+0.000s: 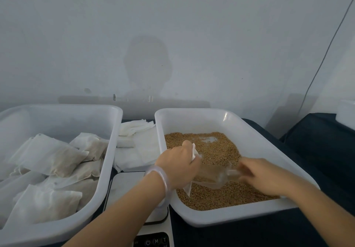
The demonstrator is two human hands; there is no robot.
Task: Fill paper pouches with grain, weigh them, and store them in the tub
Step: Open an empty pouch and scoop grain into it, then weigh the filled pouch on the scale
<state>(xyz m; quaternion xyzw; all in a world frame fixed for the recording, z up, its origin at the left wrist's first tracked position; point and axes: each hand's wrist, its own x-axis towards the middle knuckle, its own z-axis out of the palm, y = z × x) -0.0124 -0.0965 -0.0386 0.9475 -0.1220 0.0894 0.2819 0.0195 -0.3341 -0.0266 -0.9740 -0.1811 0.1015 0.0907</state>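
A white tub point(255, 123) on the right holds brown grain point(219, 148). Over it my left hand point(179, 165) grips a white paper pouch point(195, 152) by its mouth, and the pouch hangs down behind the hand. My right hand point(263, 175) holds the handle of a clear plastic scoop point(213, 177) with grain in it. The scoop's front end points at the pouch, close to my left hand. The right hand is blurred. A second white tub point(113, 131) on the left holds several filled pouches point(55, 160).
A digital scale point(126, 187) stands between the tubs, with its buttons at the frame's bottom edge. Behind it lies a stack of unfilled white pouches point(136, 143). Everything rests on a dark cloth point(317, 150), with a white wall behind.
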